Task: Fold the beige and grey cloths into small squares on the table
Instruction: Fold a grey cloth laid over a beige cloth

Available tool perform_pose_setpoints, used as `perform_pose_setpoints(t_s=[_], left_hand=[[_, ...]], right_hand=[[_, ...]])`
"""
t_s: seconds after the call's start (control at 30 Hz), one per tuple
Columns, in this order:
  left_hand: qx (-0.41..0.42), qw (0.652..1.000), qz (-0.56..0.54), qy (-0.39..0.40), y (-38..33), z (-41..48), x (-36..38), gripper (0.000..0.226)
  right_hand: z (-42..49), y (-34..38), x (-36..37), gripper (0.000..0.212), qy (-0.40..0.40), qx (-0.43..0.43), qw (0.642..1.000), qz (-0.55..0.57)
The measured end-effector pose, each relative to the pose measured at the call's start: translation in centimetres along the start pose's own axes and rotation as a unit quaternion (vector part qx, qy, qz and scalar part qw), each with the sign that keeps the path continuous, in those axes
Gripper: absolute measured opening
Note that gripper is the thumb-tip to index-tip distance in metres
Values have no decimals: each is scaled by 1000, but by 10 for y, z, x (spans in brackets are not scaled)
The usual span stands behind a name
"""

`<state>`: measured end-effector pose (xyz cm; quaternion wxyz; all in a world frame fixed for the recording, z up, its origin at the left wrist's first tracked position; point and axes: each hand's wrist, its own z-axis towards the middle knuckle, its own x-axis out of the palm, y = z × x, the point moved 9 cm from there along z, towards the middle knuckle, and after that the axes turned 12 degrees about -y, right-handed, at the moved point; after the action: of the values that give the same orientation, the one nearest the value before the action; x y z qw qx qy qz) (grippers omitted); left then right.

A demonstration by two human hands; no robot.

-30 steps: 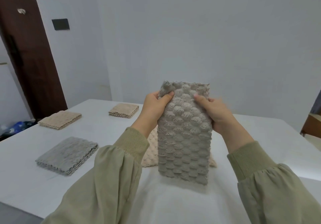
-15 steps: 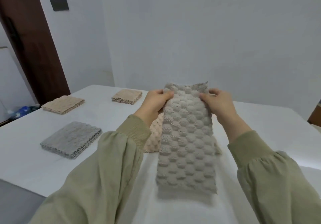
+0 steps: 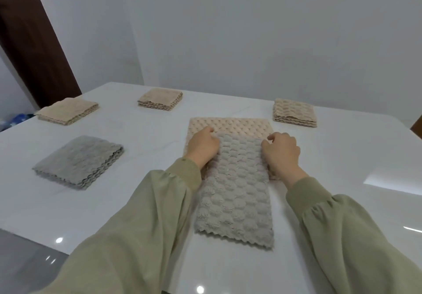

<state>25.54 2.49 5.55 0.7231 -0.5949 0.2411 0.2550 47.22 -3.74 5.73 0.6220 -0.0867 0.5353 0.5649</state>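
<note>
A grey bubble-textured cloth (image 3: 236, 193), folded into a long strip, lies flat on the white table (image 3: 141, 193) in front of me. Its far end overlaps an unfolded beige cloth (image 3: 230, 125). My left hand (image 3: 202, 146) grips the strip's far left corner. At the far right corner my right hand (image 3: 282, 152) holds the strip, fingers curled over the edge. Both hands rest low on the cloth.
Folded squares lie around: a grey one (image 3: 78, 161) at the left, two beige ones (image 3: 67, 110) (image 3: 160, 99) at the far left, one beige-grey (image 3: 294, 112) at the far right. A dark wooden door frame (image 3: 34, 49) stands at the left.
The grey strip hung upright in both hands before; now it has been lowered and laid flat on the table. The view has tilted down.
</note>
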Motion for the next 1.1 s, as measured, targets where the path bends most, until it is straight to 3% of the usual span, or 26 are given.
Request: perform_pose_setpoints(t_s=[0.13,0.23,0.33,0.37,0.47,0.53,0.7,0.8,0.9,1.0,1.1], left_hand=[[-4,999,49,22,-2,12,20,41],[-34,999,15,35,-6,20,29,8],[-103,991,-71,58,-3,28,35,20],[-130,983,-113,66,-2,27,34,14],[-202,950,-219,92,0,24,36,29],[-209,945,-236,91,-1,24,31,28],[-141,942,-299,58,-21,36,0,6],[-62,944,-321,-33,-48,46,-38,13],[13,961,-240,-136,-64,53,-63,8],[34,985,-109,-131,-53,51,-51,15],[30,984,-117,-127,-38,37,-43,24]], right_hand=[[4,-5,16,42,11,-14,992,-126],[2,-6,26,46,13,-15,990,-138],[5,-5,30,45,46,-1,993,-105],[6,-6,33,41,67,16,995,-73],[10,-9,32,14,89,69,989,96],[10,-7,30,13,101,97,965,219],[26,15,9,14,129,124,904,389],[52,45,-29,17,44,72,886,457],[66,66,-47,19,-7,7,916,402],[59,64,-30,10,27,-35,970,239],[45,56,-32,7,15,-48,977,209]])
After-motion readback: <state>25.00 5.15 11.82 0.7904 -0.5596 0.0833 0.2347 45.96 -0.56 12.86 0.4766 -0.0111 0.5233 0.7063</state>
